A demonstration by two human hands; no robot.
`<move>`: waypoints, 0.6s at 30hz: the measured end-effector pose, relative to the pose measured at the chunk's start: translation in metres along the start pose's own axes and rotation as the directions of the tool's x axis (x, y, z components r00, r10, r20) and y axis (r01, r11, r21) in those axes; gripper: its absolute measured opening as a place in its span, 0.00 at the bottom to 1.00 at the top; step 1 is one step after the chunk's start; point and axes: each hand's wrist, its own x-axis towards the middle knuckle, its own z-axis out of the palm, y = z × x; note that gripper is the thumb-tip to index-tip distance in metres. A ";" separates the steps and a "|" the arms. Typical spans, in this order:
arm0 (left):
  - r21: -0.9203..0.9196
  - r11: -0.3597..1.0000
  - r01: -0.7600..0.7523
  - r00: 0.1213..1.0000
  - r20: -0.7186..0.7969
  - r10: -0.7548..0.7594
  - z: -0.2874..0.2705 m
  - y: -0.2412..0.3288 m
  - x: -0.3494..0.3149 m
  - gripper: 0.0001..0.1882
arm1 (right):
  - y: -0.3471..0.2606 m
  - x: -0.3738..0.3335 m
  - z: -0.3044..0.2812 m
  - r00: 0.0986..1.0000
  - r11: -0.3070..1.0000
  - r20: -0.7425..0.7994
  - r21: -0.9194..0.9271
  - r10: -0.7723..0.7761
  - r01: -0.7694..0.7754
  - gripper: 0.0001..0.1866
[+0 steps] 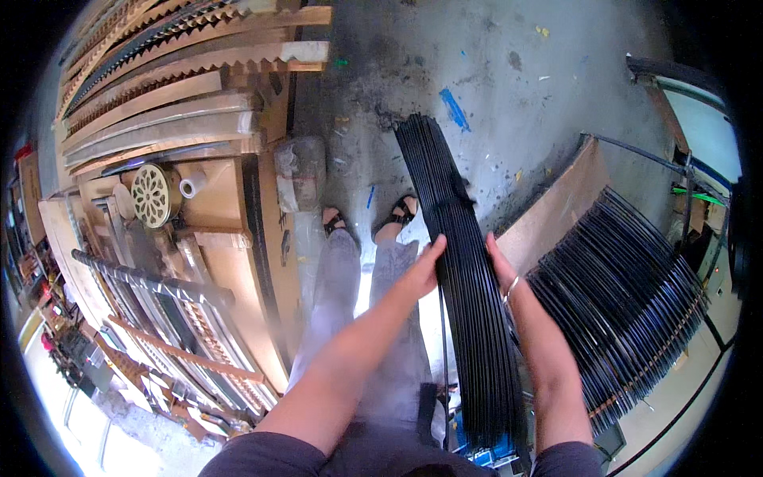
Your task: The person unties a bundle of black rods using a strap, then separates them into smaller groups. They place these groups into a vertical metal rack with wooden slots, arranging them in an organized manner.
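Black strip bundle (469, 318) sits between the two hands, slanting from its far end over the floor (373, 71) down to its near end between the forearms. Left hand (427, 269) lies against the bundle's left edge, thumb pointing away from the body; its forearm reaches in diagonally, crossing above the trouser legs (338, 286). Right hand (502, 266) stands at the opposite edge, roughly level with the left, a light bracelet (513, 286) at its wrist and the forearm bent at the elbow. Each grip holds its side of the bundle, the two set apart by the bundle's width; how the fingers sit underneath is hidden.

Floor stretches beyond the far end, where a blue scrap (455, 110) lies just to the right. To the left, past the sandalled feet (334, 219), the right edge of the brown desk (222, 199) stands well apart from the bundle. On the right there is less room: a brown panel (556, 203) and a second stack of black strips (620, 302) lie near the right forearm.
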 end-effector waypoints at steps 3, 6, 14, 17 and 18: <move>-0.210 0.978 0.008 0.994 -0.107 -0.031 0.032 -0.050 -0.042 0.33 | -0.013 0.011 -0.002 0.995 0.990 0.060 -0.118 -0.076 0.083 0.33; -0.246 0.969 0.031 0.987 -0.148 -0.069 0.052 -0.051 -0.048 0.32 | -0.019 0.001 -0.003 0.971 0.949 0.101 -0.212 -0.215 0.232 0.33; -0.171 0.960 -0.221 0.973 -0.104 0.206 0.157 0.033 -0.007 0.22 | -0.136 -0.122 0.011 0.996 0.932 -0.014 -0.352 -0.091 0.080 0.46; -0.184 0.971 -0.150 0.983 -0.135 0.126 0.176 0.065 0.002 0.23 | -0.168 -0.222 0.012 0.959 0.900 0.164 -0.340 -0.229 0.273 0.43; -0.177 0.974 -0.143 0.985 -0.119 0.123 0.188 0.075 0.000 0.23 | -0.171 -0.253 0.026 0.919 0.936 0.287 -0.146 -0.271 0.321 0.40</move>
